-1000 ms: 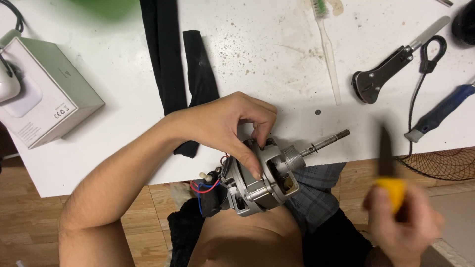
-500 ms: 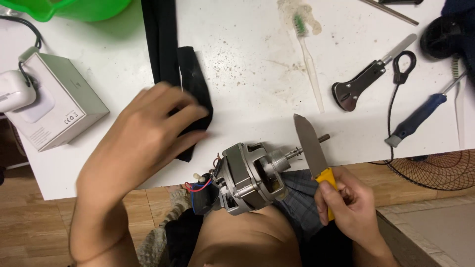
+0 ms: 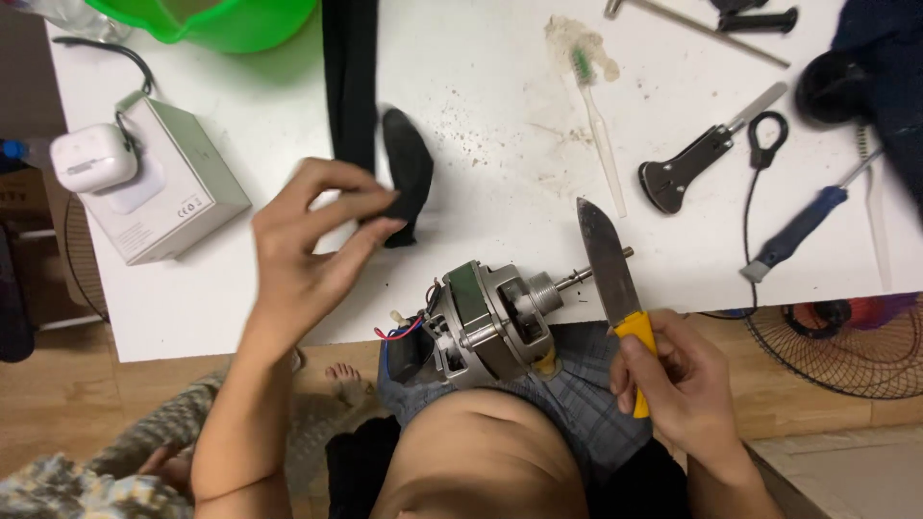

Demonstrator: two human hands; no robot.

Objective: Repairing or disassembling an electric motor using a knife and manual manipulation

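Hazard assessment — my right hand (image 3: pixel 678 380) is clamped around the yellow handle of a knife (image 3: pixel 608 264), blade pointing to 12 o'clock with its tip over the counter (image 3: pixel 481 125). The blade stands just beside the motor's shaft (image 3: pixel 596 271), at about 3 o'clock from the motor body. If my grip loosens, I judge the blade could tip against the shaft or drop toward my lap, which lies directly below.

The fan motor (image 3: pixel 486 322) rests on my lap against the counter edge, held by neither hand. I judge it could roll or slide off, and the cause would be the rounded housing sitting unsupported on fabric.

My left hand (image 3: pixel 322 240) is raised at roughly 10 o'clock from the motor, fingers pinching a black cloth piece (image 3: pixel 406 173) — the picture is blurred there, so how firm the pinch is I cannot tell. A loose cloth end could sweep grit from the counter into the motor.

Condition of the motor: a metal housing, silver-grey, with a dark green band around the winding section. A stepped collar leads to a thin shaft pointing toward 2 o'clock. Red, blue and white wires (image 3: pixel 404 329) trail from the rear at 9 o'clock. A yellowish residue shows at the lower edge.
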